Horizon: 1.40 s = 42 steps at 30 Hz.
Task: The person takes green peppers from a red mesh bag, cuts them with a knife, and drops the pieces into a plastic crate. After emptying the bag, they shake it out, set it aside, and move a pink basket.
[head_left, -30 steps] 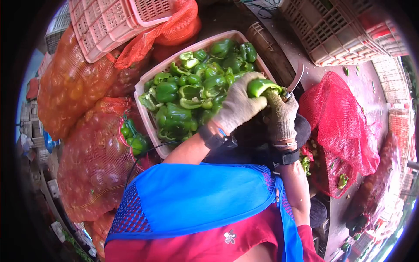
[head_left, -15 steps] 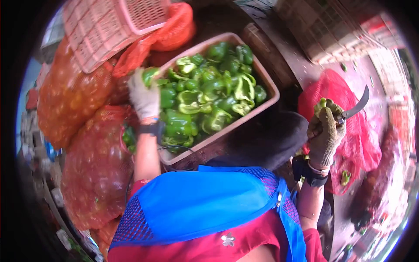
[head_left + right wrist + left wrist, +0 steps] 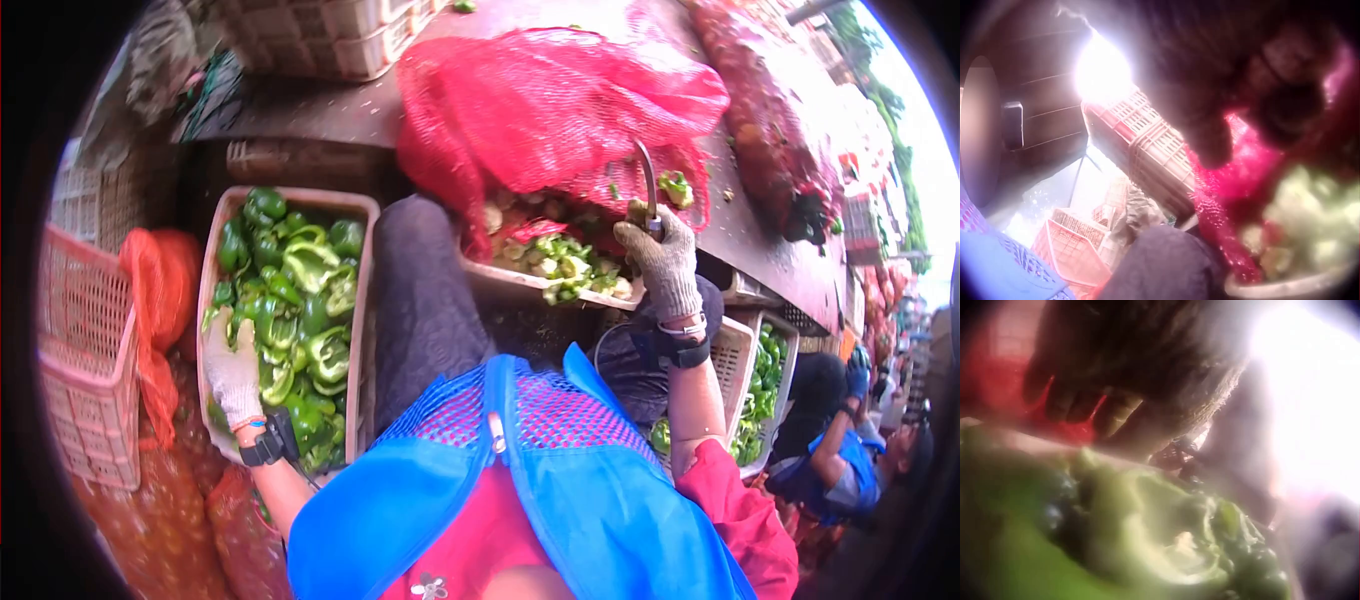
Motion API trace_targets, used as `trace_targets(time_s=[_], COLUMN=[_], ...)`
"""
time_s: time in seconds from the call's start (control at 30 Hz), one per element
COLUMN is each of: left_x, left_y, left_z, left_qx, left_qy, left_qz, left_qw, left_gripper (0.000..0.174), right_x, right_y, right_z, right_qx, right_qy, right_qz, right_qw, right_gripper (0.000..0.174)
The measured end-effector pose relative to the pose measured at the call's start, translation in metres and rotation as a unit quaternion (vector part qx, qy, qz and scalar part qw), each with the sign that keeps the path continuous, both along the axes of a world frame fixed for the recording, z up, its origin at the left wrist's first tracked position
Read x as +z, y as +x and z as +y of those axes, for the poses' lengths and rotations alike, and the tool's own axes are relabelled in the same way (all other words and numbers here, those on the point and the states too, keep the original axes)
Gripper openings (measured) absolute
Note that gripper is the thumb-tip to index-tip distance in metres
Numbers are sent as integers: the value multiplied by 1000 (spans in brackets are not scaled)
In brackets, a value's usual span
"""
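My gloved left hand (image 3: 230,368) is at the left rim of a pale pink crate (image 3: 366,300) full of green bell peppers (image 3: 310,265), many cut open. Its fingers look extended, and no pepper shows in them. The left wrist view has the gloved fingers (image 3: 1094,409) hanging over a hollow pepper piece (image 3: 1166,544). My gloved right hand (image 3: 662,262) grips a curved knife (image 3: 648,180), blade pointing up and away. Close to it, a second crate (image 3: 490,273) contains pale green pepper cores (image 3: 572,268). The right wrist view is dark around the hand.
Red mesh netting (image 3: 550,95) drapes over the core crate's far side. Beyond it lies a long filled sack (image 3: 770,120). More green peppers fill a crate (image 3: 790,375) at right, near another person (image 3: 850,450). A pink crate (image 3: 85,360) stands at far left.
The head view has swung right. The left hand took a pepper piece leftward across the crate and let it go. The right hand moved away from the peppers, keeping the knife.
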<state>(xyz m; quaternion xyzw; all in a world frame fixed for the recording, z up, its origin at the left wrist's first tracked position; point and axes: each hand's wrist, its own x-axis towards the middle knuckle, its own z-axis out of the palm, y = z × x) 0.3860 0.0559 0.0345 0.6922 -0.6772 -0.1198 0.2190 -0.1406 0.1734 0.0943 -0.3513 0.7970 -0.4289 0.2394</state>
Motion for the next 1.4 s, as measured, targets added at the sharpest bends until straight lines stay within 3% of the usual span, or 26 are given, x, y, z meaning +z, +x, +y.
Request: trace_targets(time_s=[0.03, 0.1, 0.17, 0.23, 0.27, 0.3, 0.37, 0.4, 0.43, 0.47, 0.57, 0.63, 0.7, 0.73, 0.8, 0.83, 0.87, 0.9, 0.93, 1.0, 1.03, 1.07, 1.17, 1.23, 1.3, 1.4], left_x=[11, 42, 69, 74, 80, 83, 66, 65, 65, 68, 36, 25, 30, 30, 64, 90, 104, 117, 141, 190, 208, 220, 212, 169, 118, 68], left_y=[-25, -86, -148, -211, -242, -272, -325, -344, -361, -374, -399, -411, -416, -422, -435, -442, -434, -425, -425, -435, -439, -440, -445, -444, -436, -418], left_z=[-16, -47, -78, -104, -113, -120, -132, -131, -128, -126, -148, -164, -171, -182, -200, -199, -218, -237, -235, -214, -204, -199, -211, -236, -257, -247], left_qx=[-41, -110, -205, -275, -296, -316, -308, -315, -320, -339, -379, -356, -323, -255, -199, -185, -392, -375, -364, -440, -451, -456, -448, -374, -261, -203], left_qy=[-18, -58, -110, -146, -121, -93, -35, 13, 62, 57, 105, 114, 117, 119, 211, 175, -53, -406, -466, -276, -182, -135, -60, 13, 94, 121], left_qz=[37, 91, 66, 89, 41, -8, -80, -104, -128, -176, -206, -106, -10, 147, 431, 522, 180, -135, -109, 275, 435, 510, 576, 588, 592, 418], left_qw=[998, 988, 970, 946, 947, 944, 947, 943, 937, 922, 896, 921, 939, 948, 854, 814, 900, 822, 799, 809, 758, 717, 681, 717, 757, 877], left_gripper=[37, 38, 42, 51, 62, 72, 95, 100, 105, 106, 49, 39, 29, 24, 15, 13, 15, 18, 18, 18, 18, 19, 20, 20, 17, 35], right_x=[3, 25, 29, 23, 9, -24, -32, -44, -65, -68, -37, -17, 3, 9, 21, 25, 18, 0, -11, -27, -26, -34, -28, -1, 17, 33], right_y=[-10, -38, -86, -124, -142, -169, -154, -156, -168, -178, -156, -131, -108, -93, -71, -64, -60, -58, -58, -60, -59, -59, -63, -69, -87, -132], right_z=[-1, -5, -5, -6, -11, -14, -23, -29, -33, -37, -35, -22, -3, 4, 8, 8, 9, 8, 4, 0, -2, -2, 2, 6, 18, 27], right_qx=[-40, -75, -152, -158, -166, -127, -78, -81, -72, -66, -72, -83, 3, 45, 153, 216, 258, 295, 336, 393, 401, 391, 336, 332, 307, 46], right_qy=[-51, -98, -65, -31, -23, -18, -22, 43, 45, 24, -8, -76, -118, -116, -57, 4, 2, -6, 1, 48, 97, 116, 111, 106, 34, 6], right_qz=[-39, 7, 29, 28, 2, 78, 69, 61, 149, 141, 77, -39, -106, -122, -97, -55, -73, -24, 14, 113, 141, 166, 232, 162, 196, 24], right_qw=[997, 992, 986, 987, 986, 989, 994, 994, 985, 988, 994, 993, 987, 985, 982, 975, 963, 955, 942, 911, 900, 898, 906, 923, 931, 999], right_gripper=[29, 26, 28, 31, 39, 46, 48, 42, 38, 37, 34, 34, 37, 36, 35, 35, 37, 41, 44, 46, 43, 43, 47, 47, 42, 30])
